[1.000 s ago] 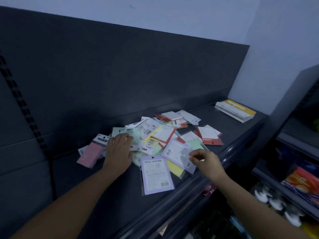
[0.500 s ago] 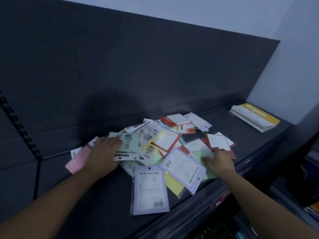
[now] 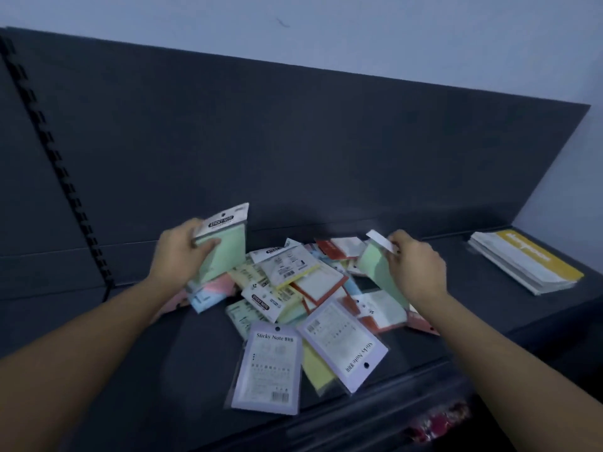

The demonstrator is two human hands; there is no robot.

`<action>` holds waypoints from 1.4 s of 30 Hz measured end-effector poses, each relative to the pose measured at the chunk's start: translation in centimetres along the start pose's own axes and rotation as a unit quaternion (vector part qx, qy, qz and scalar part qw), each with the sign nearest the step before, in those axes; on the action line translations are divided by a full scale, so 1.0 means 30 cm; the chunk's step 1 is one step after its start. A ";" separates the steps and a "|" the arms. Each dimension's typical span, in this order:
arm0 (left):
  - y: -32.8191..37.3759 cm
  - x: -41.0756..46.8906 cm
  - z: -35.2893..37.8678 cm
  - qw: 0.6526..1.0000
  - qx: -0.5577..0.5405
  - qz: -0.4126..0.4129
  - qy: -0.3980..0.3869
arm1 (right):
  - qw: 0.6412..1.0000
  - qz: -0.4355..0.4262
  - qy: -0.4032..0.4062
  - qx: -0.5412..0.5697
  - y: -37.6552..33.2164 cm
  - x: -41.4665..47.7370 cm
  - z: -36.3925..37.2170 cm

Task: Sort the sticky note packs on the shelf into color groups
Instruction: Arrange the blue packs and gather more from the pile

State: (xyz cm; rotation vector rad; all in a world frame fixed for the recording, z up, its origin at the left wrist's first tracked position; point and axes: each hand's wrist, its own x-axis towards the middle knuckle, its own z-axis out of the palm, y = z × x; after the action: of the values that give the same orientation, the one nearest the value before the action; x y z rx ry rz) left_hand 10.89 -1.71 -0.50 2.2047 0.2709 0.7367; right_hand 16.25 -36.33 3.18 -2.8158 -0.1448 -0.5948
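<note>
A mixed pile of sticky note packs [image 3: 303, 288] lies on the dark shelf [image 3: 163, 370]: green, yellow, pink, blue, red-edged and two lilac packs [image 3: 267, 370] at the front. My left hand [image 3: 177, 252] holds a green pack [image 3: 225, 252] with a black-and-white header, lifted above the pile's left side. My right hand [image 3: 414, 269] grips a second green pack [image 3: 375, 269] by its white top edge, raised over the pile's right side.
A stack of flat white-and-yellow packages [image 3: 525, 262] lies at the shelf's right end. The dark back panel [image 3: 293, 141] rises behind the pile, with a slotted upright [image 3: 58, 164] at the left. Lower shelves with red goods [image 3: 440, 422] show below the front edge.
Both hands were pressing flat on the pile; now each has lifted a green pack off it. The view has shifted slightly left and down.
</note>
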 end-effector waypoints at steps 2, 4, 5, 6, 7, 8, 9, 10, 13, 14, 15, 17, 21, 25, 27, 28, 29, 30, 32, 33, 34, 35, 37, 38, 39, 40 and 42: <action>0.040 -0.002 -0.028 0.974 -0.183 -0.133 0.010 | 0.996 -0.074 0.014 0.054 -0.080 0.023 -0.030; 0.072 -0.032 -0.067 0.935 -0.287 -0.209 0.010 | 0.975 -0.133 -0.033 0.174 -0.185 0.029 -0.042; 0.085 -0.060 -0.091 0.918 -0.318 -0.238 0.008 | 0.954 -0.155 -0.069 0.246 -0.244 0.025 -0.039; 0.098 -0.097 -0.116 0.901 -0.344 -0.266 0.008 | 0.927 -0.171 -0.108 0.316 -0.309 0.014 -0.030; 0.109 -0.135 -0.138 0.885 -0.364 -0.290 0.008 | 0.898 -0.174 -0.147 0.376 -0.373 -0.002 -0.018; 0.115 -0.172 -0.160 0.878 -0.366 -0.308 0.012 | 0.869 -0.170 -0.183 0.427 -0.435 -0.023 -0.002; 0.114 -0.208 -0.183 0.881 -0.350 -0.318 0.018 | 0.841 -0.162 -0.218 0.468 -0.495 -0.049 0.019; 0.111 -0.245 -0.207 0.886 -0.331 -0.324 0.027 | 0.813 -0.152 -0.252 0.502 -0.550 -0.079 0.040; 0.069 -0.342 -0.289 0.890 -0.297 -0.341 0.058 | 0.739 -0.135 -0.354 0.557 -0.694 -0.179 0.090; 0.053 -0.372 -0.325 0.890 -0.285 -0.350 0.067 | 0.722 -0.132 -0.387 0.559 -0.738 -0.215 0.101; 0.035 -0.401 -0.365 0.888 -0.281 -0.355 0.075 | 0.710 -0.132 -0.416 0.552 -0.782 -0.249 0.109; -0.002 -0.457 -0.453 0.881 -0.297 -0.354 0.095 | 0.699 -0.144 -0.459 0.529 -0.869 -0.317 0.115; -0.063 -0.558 -0.632 0.868 -0.301 -0.367 0.149 | 0.680 -0.182 -0.500 0.504 -1.050 -0.441 0.095; -0.140 -0.647 -0.803 0.857 -0.304 -0.373 0.186 | 0.663 -0.211 -0.526 0.489 -1.235 -0.571 0.080; -0.187 -0.686 -0.891 0.853 -0.302 -0.376 0.201 | 0.656 -0.220 -0.535 0.485 -1.331 -0.638 0.079; -0.211 -0.703 -0.938 0.851 -0.299 -0.379 0.206 | 0.652 -0.223 -0.538 0.485 -1.381 -0.673 0.078; -0.236 -0.719 -0.986 0.850 -0.296 -0.382 0.211 | 0.648 -0.227 -0.540 0.487 -1.432 -0.708 0.077; -0.261 -0.734 -1.034 0.849 -0.293 -0.385 0.214 | 0.644 -0.229 -0.541 0.490 -1.483 -0.741 0.075; -0.313 -0.764 -1.133 0.849 -0.281 -0.390 0.218 | 0.638 -0.233 -0.540 0.497 -1.586 -0.807 0.074; -0.337 -0.780 -1.182 0.850 -0.275 -0.393 0.217 | 0.637 -0.235 -0.537 0.501 -1.637 -0.838 0.072; -0.360 -0.796 -1.230 0.850 -0.273 -0.396 0.217 | 0.636 -0.239 -0.534 0.504 -1.686 -0.867 0.070; -0.382 -0.811 -1.275 0.849 -0.273 -0.397 0.217 | 0.634 -0.243 -0.530 0.507 -1.734 -0.896 0.069; -0.430 -0.840 -1.362 0.847 -0.284 -0.393 0.218 | 0.632 -0.256 -0.524 0.510 -1.825 -0.953 0.068; -0.452 -0.854 -1.401 0.845 -0.294 -0.389 0.219 | 0.634 -0.263 -0.519 0.509 -1.868 -0.980 0.070; -0.475 -0.868 -1.439 0.843 -0.304 -0.385 0.220 | 0.637 -0.271 -0.516 0.505 -1.910 -1.007 0.072; -0.496 -0.881 -1.474 0.842 -0.312 -0.380 0.221 | 0.637 -0.277 -0.516 0.501 -1.951 -1.034 0.076; -0.545 -0.905 -1.533 0.839 -0.324 -0.375 0.227 | 0.637 -0.285 -0.518 0.494 -2.029 -1.083 0.088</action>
State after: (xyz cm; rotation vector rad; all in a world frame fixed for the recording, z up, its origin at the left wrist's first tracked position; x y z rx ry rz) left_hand -37.34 26.42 0.29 1.1069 0.9142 0.7346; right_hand -21.47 21.50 1.60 -1.5755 -1.1632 0.8780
